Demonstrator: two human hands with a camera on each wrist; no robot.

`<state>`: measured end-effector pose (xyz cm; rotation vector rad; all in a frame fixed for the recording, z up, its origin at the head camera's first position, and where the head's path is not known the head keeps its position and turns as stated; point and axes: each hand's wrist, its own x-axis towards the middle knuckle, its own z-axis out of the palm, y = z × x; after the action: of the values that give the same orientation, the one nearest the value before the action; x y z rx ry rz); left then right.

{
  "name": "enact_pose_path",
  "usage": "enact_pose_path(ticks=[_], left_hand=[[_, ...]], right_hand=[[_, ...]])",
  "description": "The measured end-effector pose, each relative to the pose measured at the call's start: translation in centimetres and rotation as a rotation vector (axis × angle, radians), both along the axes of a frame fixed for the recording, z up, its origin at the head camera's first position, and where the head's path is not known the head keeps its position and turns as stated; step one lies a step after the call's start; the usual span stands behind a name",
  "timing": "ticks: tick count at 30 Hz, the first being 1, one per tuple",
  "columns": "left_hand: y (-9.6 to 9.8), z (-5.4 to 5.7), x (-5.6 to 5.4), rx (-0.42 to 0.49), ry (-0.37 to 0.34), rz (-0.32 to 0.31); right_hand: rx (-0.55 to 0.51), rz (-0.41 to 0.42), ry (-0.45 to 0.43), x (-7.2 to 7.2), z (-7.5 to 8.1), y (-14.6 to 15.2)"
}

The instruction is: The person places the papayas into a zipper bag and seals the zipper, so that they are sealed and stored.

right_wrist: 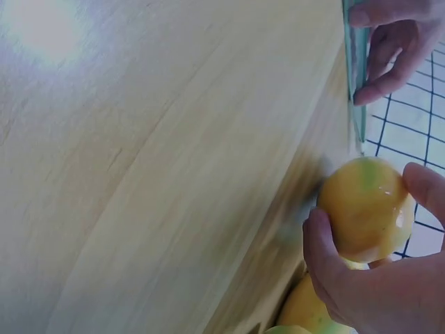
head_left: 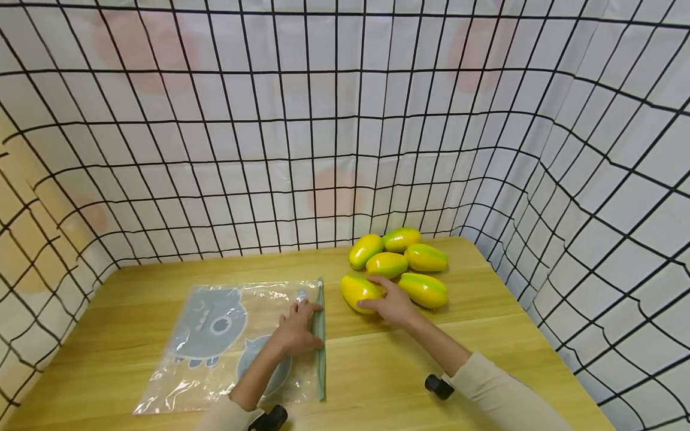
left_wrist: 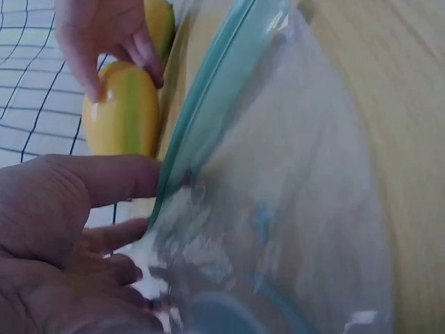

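Note:
A clear zip bag (head_left: 221, 371) with blue-grey cartoon prints and a green seal strip (head_left: 320, 371) lies flat on the left of the table. My left hand (head_left: 297, 329) rests on the bag beside that strip, thumb and fingers spread and touching its edge; in the left wrist view the fingertips (left_wrist: 149, 174) meet the strip. Just right of the bag, my right hand (head_left: 396, 302) grips a glossy yellow-green mango (head_left: 358, 292) between thumb and fingers. The right wrist view shows this mango (right_wrist: 365, 209) end-on in the grasp, other fingers partly hidden behind it.
Several more mangoes are clustered behind and right of the held one, the nearest mango (head_left: 424, 290) close to my right hand. A black wire grid (head_left: 334, 120) stands along the back and sides of the wooden table (head_left: 388, 377).

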<state>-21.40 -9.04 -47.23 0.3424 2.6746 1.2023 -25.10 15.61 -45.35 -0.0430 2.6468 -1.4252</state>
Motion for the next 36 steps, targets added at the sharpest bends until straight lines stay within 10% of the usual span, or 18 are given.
enact_pose_path(ticks=[22,36], left_hand=[[0.3,-0.8,-0.1,0.018,0.122,0.126],[0.0,-0.4,-0.3,0.380,-0.056,0.200]], right_hand=[[-0.170,0.187,-0.254,1.1,1.7,-0.9],[-0.227,0.276,-0.370,0.6,1.4,-1.3]])
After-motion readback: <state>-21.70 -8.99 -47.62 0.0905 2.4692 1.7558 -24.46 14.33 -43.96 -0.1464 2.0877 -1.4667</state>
